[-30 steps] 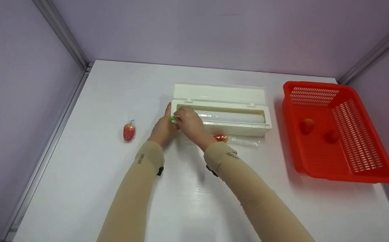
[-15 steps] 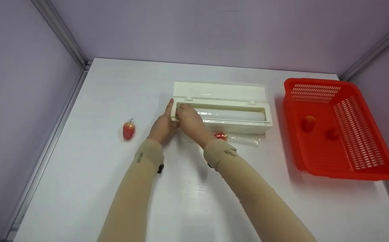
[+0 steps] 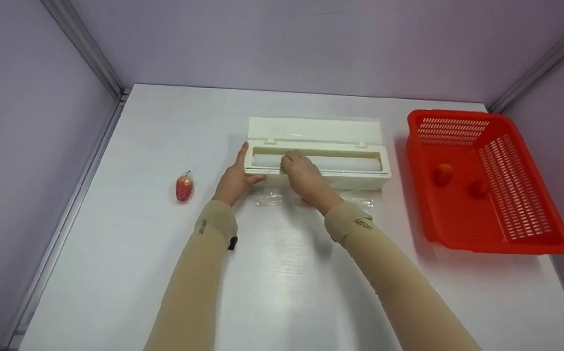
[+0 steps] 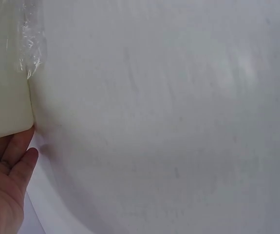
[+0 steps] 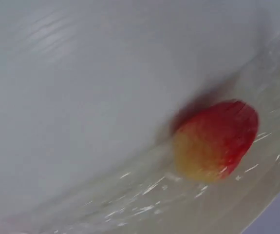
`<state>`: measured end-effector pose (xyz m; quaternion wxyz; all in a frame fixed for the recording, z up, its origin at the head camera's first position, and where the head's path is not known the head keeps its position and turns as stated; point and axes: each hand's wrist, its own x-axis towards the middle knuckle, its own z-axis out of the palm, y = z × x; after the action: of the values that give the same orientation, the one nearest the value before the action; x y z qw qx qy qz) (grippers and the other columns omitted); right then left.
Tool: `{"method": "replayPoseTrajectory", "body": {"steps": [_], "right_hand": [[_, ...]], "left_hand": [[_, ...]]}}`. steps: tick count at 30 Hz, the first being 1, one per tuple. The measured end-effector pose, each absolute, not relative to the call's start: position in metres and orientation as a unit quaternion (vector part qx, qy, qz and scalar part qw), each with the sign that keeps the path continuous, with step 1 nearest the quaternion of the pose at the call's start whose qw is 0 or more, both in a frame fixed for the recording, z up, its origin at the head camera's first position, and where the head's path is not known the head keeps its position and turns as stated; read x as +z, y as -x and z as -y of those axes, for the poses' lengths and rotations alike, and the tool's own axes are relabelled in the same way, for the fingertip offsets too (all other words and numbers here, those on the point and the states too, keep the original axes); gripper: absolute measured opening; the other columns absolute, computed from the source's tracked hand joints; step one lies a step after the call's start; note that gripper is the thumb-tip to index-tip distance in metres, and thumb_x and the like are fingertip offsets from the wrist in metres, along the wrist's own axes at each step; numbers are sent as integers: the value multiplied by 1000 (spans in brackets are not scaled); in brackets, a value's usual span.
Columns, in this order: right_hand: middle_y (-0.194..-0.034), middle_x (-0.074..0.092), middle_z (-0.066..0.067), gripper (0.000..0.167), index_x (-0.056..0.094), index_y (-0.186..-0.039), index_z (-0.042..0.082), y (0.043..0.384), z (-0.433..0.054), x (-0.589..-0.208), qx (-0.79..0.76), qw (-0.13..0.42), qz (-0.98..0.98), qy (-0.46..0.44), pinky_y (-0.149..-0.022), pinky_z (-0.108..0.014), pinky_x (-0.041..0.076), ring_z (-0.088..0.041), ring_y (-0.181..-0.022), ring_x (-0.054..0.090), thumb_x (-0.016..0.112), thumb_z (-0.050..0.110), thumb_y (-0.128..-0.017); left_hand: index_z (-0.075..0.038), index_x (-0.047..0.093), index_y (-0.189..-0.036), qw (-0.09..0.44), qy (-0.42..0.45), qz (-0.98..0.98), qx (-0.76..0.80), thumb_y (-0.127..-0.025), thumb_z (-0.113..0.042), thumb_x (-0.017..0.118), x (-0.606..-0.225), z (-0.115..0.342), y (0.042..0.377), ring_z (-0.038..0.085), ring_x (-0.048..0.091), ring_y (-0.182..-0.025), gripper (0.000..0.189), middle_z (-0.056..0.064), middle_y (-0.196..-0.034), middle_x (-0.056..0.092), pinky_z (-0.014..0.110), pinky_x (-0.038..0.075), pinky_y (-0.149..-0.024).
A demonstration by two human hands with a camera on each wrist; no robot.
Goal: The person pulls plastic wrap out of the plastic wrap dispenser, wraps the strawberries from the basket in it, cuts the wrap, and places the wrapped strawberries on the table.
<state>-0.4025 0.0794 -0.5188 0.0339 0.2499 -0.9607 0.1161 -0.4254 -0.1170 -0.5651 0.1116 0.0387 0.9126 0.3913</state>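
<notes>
A white cling film dispenser (image 3: 335,183) lies on the table, lid (image 3: 316,128) flipped back, with a white film roll (image 3: 355,164) inside. My left hand (image 3: 233,181) braces its left end, fingers straight, thumb along the front; in the left wrist view the fingertips touch the corner. The curled fingers of my right hand (image 3: 306,175) pinch at the front rim, left of the middle, largely hiding the small slide cutter there. Clear film (image 3: 268,198) hangs from the front onto the table. A red and yellow fruit (image 5: 215,141) lies by the film, mostly hidden by my right wrist in the head view.
To the left lies a red fruit (image 3: 184,188) with a stem, wrapped in shiny film. A red perforated basket (image 3: 487,246) at the right holds two reddish fruits (image 3: 443,174). Lilac walls (image 3: 282,44) close off the back and both sides.
My right hand has slid right along the front rim from the dispenser's left end, where a green bit showed earlier. My left hand stays at that end, its thumb now visible on the front.
</notes>
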Motion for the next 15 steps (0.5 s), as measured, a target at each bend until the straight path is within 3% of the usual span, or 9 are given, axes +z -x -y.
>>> {"method": "replayPoseTrajectory", "body": {"steps": [4,7,10,15], "right_hand": [[-102,52,-10,28,56,-96,3,396,-126,-518,130,12,966,-223,-90,-34,46,-25,-98,51,64,-10,-72],[-101,55,-13,14,56,-92,2,391,-167,-517,123,27,971,-202,-90,-36,47,-28,-98,53,55,-8,-81],[-103,57,-16,14,56,-90,0,385,-207,-512,103,35,974,-196,-89,-39,48,-31,-100,54,50,-10,-83],[-108,58,-20,19,56,-98,-2,373,-260,-502,60,13,984,-165,-90,-45,47,-35,-103,52,50,-12,-83]], "left_hand": [[-30,-5,-148,120,-44,-912,389,-74,-49,69,-563,120,426,33,53,-117,106,22,-130,52,45,40,-102],[-28,-5,-148,122,-45,-910,395,-73,-51,69,-563,123,426,34,49,-122,107,21,-136,47,46,37,-105],[-27,-4,-149,121,-44,-906,403,-72,-52,69,-563,123,426,33,44,-128,109,17,-142,42,45,34,-108],[-29,-5,-148,124,-53,-904,406,-70,-55,68,-563,120,425,33,43,-129,110,16,-143,41,46,32,-109]]}}
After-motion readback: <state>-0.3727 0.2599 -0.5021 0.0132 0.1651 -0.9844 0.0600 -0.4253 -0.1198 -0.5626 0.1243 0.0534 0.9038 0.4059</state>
